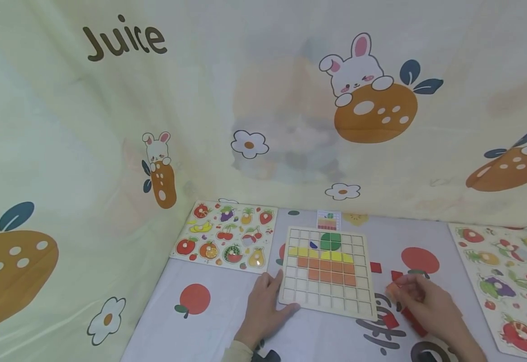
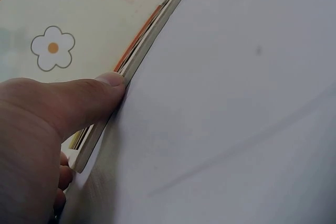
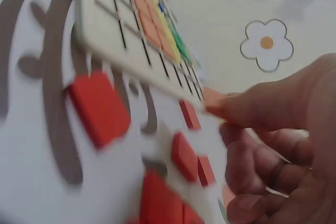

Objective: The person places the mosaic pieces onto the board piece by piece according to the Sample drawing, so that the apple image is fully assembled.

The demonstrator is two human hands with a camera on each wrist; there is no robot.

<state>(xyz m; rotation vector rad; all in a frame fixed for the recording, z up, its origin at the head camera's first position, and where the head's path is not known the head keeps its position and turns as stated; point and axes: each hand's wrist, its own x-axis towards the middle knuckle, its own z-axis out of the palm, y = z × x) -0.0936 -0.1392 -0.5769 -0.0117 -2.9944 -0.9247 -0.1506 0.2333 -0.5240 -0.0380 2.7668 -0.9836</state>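
Observation:
A square white grid board [image 1: 299, 296] lies on the table with green, blue, yellow and orange pieces set in its cells. My left hand [image 1: 263, 306] holds the board's near left corner. Its thumb [image 2: 102, 90] lies against the near edge, and the other fingers are at the left side, partly hidden. To the right of the board, my right hand [image 1: 432, 301] pinches a small orange piece [image 3: 214, 99] between thumb and fingers. Loose red square tiles [image 3: 100, 109] are scattered on the cloth under and around that hand.
A fruit-picture board [image 1: 220, 266] lies at the back left, and another fruit board [image 1: 476, 281] at the right. Behind the grid board is a small pattern card [image 1: 328, 219]. A printed curtain [image 1: 281, 90] rises at the back and left.

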